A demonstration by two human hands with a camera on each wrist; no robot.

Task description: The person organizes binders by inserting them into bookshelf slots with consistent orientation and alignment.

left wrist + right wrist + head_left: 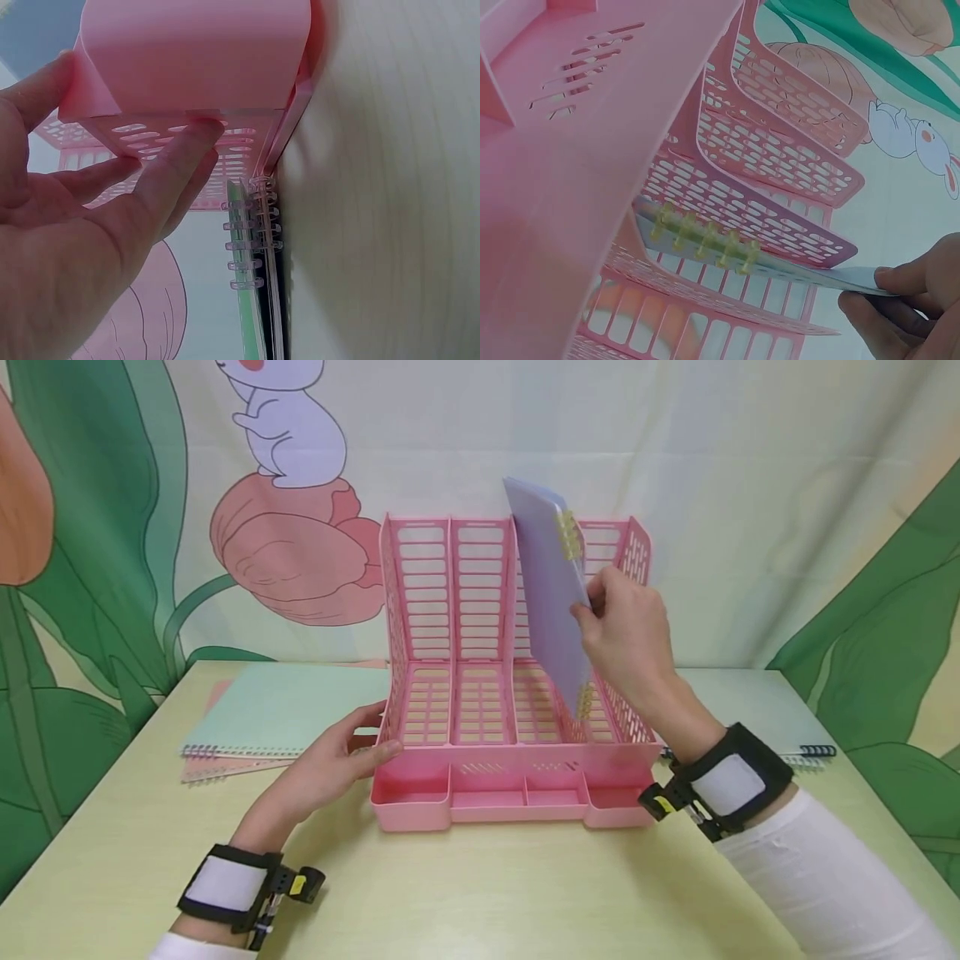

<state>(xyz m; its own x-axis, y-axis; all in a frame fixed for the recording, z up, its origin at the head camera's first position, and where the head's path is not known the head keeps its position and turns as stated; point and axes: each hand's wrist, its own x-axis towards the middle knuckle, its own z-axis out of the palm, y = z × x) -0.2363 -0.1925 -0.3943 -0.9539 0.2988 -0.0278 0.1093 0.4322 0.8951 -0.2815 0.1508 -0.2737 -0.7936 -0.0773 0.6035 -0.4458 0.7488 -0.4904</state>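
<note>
A pale lavender spiral notebook (551,602) with yellow rings stands tilted in the pink file organizer (480,756), in the third slot from the left. My right hand (630,627) pinches its edge between thumb and fingers. In the right wrist view, the notebook (802,274) slants between two perforated dividers, its yellow rings toward the organizer's front. My left hand (341,764) holds the organizer's left side, thumb over the front rim. From the left wrist view, the fingers (172,165) of that hand touch the perforated side wall.
Left of the organizer lies a mint spiral notebook (292,706) on a pink one (225,768). More spiral notebooks (742,710) lie behind my right forearm. Small trays (487,814) line the organizer's front. A printed curtain (465,443) hangs behind the table (450,893).
</note>
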